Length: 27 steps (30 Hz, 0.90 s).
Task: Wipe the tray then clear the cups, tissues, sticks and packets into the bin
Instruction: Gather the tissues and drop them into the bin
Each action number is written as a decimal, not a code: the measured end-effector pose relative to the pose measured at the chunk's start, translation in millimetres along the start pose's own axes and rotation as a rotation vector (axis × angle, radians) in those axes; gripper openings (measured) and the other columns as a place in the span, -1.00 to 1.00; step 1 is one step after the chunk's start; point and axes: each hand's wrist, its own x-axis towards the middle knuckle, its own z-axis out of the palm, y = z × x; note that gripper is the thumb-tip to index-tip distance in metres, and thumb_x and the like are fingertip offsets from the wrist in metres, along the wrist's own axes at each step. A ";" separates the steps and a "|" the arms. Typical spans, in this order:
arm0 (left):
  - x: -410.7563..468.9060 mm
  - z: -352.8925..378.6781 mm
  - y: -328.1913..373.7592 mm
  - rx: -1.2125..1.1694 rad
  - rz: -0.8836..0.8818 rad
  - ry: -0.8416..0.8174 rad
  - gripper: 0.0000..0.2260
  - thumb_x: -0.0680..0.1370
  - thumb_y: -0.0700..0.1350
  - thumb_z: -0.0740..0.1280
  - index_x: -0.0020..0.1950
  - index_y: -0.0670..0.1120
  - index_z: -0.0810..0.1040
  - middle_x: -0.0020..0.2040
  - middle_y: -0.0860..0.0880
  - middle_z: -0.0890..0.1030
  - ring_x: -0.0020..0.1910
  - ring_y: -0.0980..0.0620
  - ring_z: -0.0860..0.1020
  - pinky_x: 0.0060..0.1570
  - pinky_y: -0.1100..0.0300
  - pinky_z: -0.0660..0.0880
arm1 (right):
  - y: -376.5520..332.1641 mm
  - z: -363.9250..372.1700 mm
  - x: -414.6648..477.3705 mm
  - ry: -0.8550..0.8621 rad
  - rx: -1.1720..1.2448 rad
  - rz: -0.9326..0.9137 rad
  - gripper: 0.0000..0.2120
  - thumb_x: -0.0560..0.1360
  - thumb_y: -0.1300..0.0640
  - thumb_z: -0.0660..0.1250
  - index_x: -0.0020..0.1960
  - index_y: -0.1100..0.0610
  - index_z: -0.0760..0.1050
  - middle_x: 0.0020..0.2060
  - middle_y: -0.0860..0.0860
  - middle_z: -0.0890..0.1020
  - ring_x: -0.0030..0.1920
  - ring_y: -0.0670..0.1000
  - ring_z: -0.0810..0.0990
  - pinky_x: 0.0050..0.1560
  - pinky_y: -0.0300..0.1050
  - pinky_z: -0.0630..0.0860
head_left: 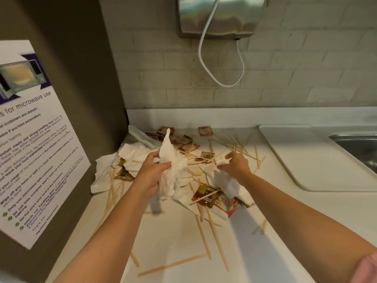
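1. Your left hand (151, 174) is at mid-frame, fingers and thumb curled tight round a wad (173, 160) of white tissue. The wad is lifted off the counter (173, 233), one corner pointing up.
2. Your right hand (237, 163) is just right of centre, fingers bent down over a flat tissue (228, 182). The fingertips are blurred, so you cannot tell whether they pinch it or only touch it.
3. More tissues (106, 172) lie crumpled left of centre, against the brown panel and in the corner behind your left hand.
4. Sticks (217, 240) are scattered across the counter. Some fan out beyond your right hand, some lie along the panel at lower left, and several long ones sit between your forearms.
5. Packets: a brown one (204, 194) lies below your right hand with a stick across it, and a red-and-white one (227, 203) touches it on the right. A cluster (183, 142) sits behind the wad, and one packet (205, 131) lies alone near the back wall.
6. The tray (302, 160) is white and lies flat at the right of the frame, well apart from both hands, its far side by the sink (359, 148).
7. A microwave notice (30, 139) hangs on the panel at left. At upper centre is a steel dispenser (220, 15), with a white cord (225, 85) looping below it.
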 end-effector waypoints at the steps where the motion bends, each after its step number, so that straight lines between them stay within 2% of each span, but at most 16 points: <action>1: 1.6 1.5 -0.4 -0.004 -0.003 0.014 -0.68 0.54 -0.32 0.29 0.19 0.02 0.36 0.03 -0.08 0.52 -0.01 -0.12 0.57 -0.01 -0.06 0.56 | 4.0 0.7 0.8 -0.023 -0.116 0.006 -0.42 0.36 -0.07 0.47 0.29 0.10 0.40 0.26 0.13 0.45 0.24 0.17 0.42 0.21 0.08 0.44; 4: 2.7 6.7 -1.0 -0.010 -0.017 0.035 -0.66 0.53 -0.30 0.30 0.19 0.03 0.34 0.02 -0.07 0.49 -0.05 -0.09 0.56 -0.07 -0.02 0.57 | 10.3 4.1 -0.8 -0.123 -0.289 0.017 -0.27 0.33 -0.18 0.46 0.37 0.09 0.29 0.26 0.11 0.43 0.29 0.16 0.35 0.25 0.05 0.35; 6: 4.7 8.6 -2.1 -0.005 -0.024 0.047 -0.66 0.53 -0.29 0.32 0.19 0.03 0.35 0.06 -0.08 0.49 -0.04 -0.09 0.56 -0.06 -0.01 0.57 | 11.7 6.4 0.4 -0.152 -0.231 0.025 -0.29 0.32 -0.14 0.48 0.34 0.11 0.31 0.20 0.10 0.47 0.24 0.14 0.39 0.27 0.06 0.36; 8: 6.2 9.8 -3.3 -0.003 -0.035 0.050 -0.66 0.53 -0.28 0.32 0.19 0.03 0.35 0.10 -0.09 0.49 -0.01 -0.10 0.56 -0.03 -0.03 0.57 | 11.1 6.6 2.1 -0.173 -0.171 -0.015 -0.41 0.33 -0.04 0.51 0.25 0.15 0.39 0.07 0.08 0.51 0.12 0.11 0.45 0.23 0.05 0.40; 10: 7.8 11.3 -5.0 0.006 -0.036 0.053 -0.67 0.53 -0.28 0.32 0.20 0.03 0.35 0.13 -0.11 0.50 0.02 -0.12 0.56 0.03 -0.06 0.56 | 8.4 2.3 3.7 -0.201 -0.138 -0.076 -0.59 0.36 0.08 0.49 0.11 0.19 0.45 -0.05 0.06 0.50 -0.02 0.06 0.46 0.04 -0.09 0.47; 12: 8.2 13.1 -6.3 -0.003 -0.036 0.049 -0.67 0.53 -0.29 0.31 0.20 0.03 0.35 0.14 -0.11 0.50 0.03 -0.13 0.56 0.06 -0.08 0.55 | 3.4 -6.3 3.2 -0.225 -0.122 -0.129 -0.76 0.41 0.15 0.44 -0.02 0.19 0.44 -0.09 0.07 0.50 -0.09 0.05 0.46 -0.22 -0.22 0.41; 13: 8.4 14.1 -6.6 -0.005 -0.036 0.050 -0.66 0.53 -0.29 0.31 0.20 0.03 0.34 0.14 -0.11 0.50 0.05 -0.14 0.55 0.07 -0.08 0.54 | 0.2 -11.8 2.3 -0.249 -0.102 -0.143 -0.79 0.43 0.17 0.42 -0.02 0.20 0.43 -0.08 0.09 0.49 -0.10 0.06 0.46 -0.24 -0.23 0.41; 16: 11.0 16.4 -7.8 -0.011 -0.060 0.066 -0.62 0.52 -0.28 0.32 0.23 0.05 0.32 0.19 -0.12 0.48 0.11 -0.16 0.53 0.12 -0.12 0.52 | -10.8 -30.2 0.9 -0.358 -0.017 -0.152 -0.72 0.47 0.18 0.36 0.15 0.20 0.44 -0.04 0.11 0.51 -0.16 0.03 0.47 -0.13 -0.12 0.50; 18: 12.3 19.5 -9.2 -0.024 -0.053 0.076 -0.60 0.52 -0.29 0.32 0.27 0.04 0.31 0.24 -0.14 0.47 0.13 -0.18 0.53 0.13 -0.13 0.52 | -18.6 -43.3 2.9 -0.428 0.115 -0.127 -0.72 0.48 0.18 0.35 0.16 0.11 0.39 -0.10 0.08 0.50 -0.23 0.01 0.47 -0.21 -0.17 0.47; 19: 12.5 21.6 -9.9 -0.034 -0.043 0.079 -0.59 0.53 -0.29 0.31 0.30 0.02 0.31 0.26 -0.16 0.47 0.14 -0.18 0.53 0.13 -0.13 0.51 | -23.1 -49.0 3.7 -0.455 0.207 -0.098 -0.71 0.47 0.19 0.35 0.15 0.07 0.37 -0.10 0.09 0.50 -0.20 0.05 0.49 -0.21 -0.13 0.46; 22: 13.5 28.4 -12.5 -0.044 0.010 0.071 -0.44 0.54 -0.32 0.28 0.45 0.07 0.20 0.34 -0.14 0.42 0.19 -0.17 0.50 0.16 -0.13 0.49 | -36.7 -60.3 5.3 -0.532 0.453 -0.117 -0.62 0.46 0.26 0.35 0.26 0.17 0.42 0.10 0.21 0.57 0.00 0.17 0.55 -0.07 0.00 0.49; 25: 13.5 35.4 -13.8 0.009 0.065 0.026 -0.34 0.55 -0.31 0.26 0.48 0.24 0.10 0.39 -0.04 0.38 0.26 -0.15 0.47 0.19 -0.19 0.46 | -49.2 -64.9 -0.3 -0.632 0.626 -0.242 -0.69 0.49 0.30 0.30 0.22 0.16 0.45 0.08 0.16 0.59 0.07 0.15 0.59 -0.01 -0.02 0.57; 27: 14.1 42.3 -14.5 0.024 0.101 -0.010 -0.45 0.55 -0.30 0.27 0.42 0.19 0.26 0.33 -0.05 0.47 0.21 -0.14 0.51 0.16 -0.17 0.49 | -55.8 -64.3 -9.0 -0.680 0.634 -0.312 -0.77 0.52 0.29 0.27 0.12 0.07 0.47 0.00 0.05 0.61 0.01 0.06 0.61 -0.03 -0.08 0.59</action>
